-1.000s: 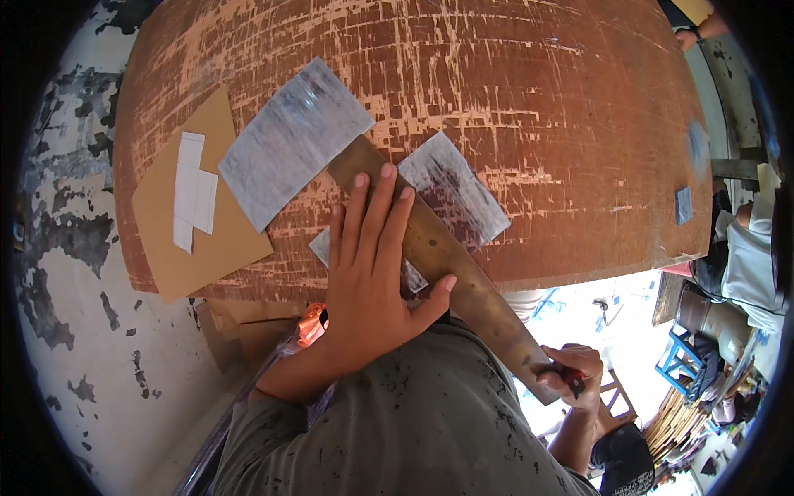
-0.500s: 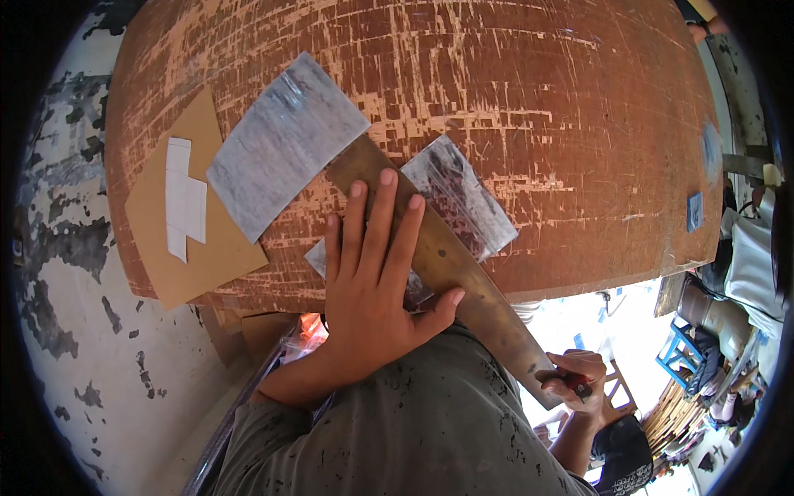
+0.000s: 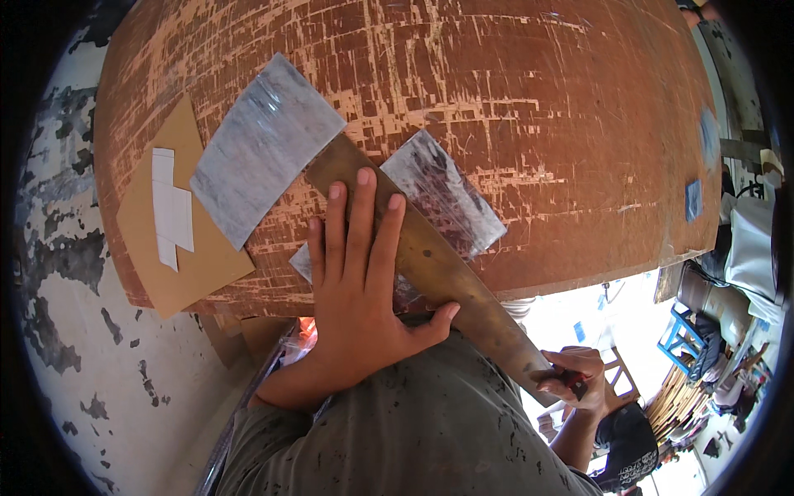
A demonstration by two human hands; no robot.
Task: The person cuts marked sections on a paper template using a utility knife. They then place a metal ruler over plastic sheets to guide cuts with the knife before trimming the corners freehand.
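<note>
A long brownish metal straightedge lies slanted over a grey, marbled plastic sheet, running past the table's front edge toward my right hand. My left hand rests flat with fingers spread, pressing on the straightedge and the sheet beside it. At the near end of the straightedge, my right hand is closed around a small red-and-black handled tool; its tip is hidden. Another grey marbled sheet touches the straightedge's far end.
Left of the sheets lies a brown card bearing a white paper template. The reddish wooden tabletop is covered with cut marks. A small blue scrap sits near its right edge. Beyond are a blue stool and a peeling wall.
The table, sheets and straightedge appear shifted slightly left in the view. My left hand stays spread on the straightedge, and my right hand keeps its grip at the near end.
</note>
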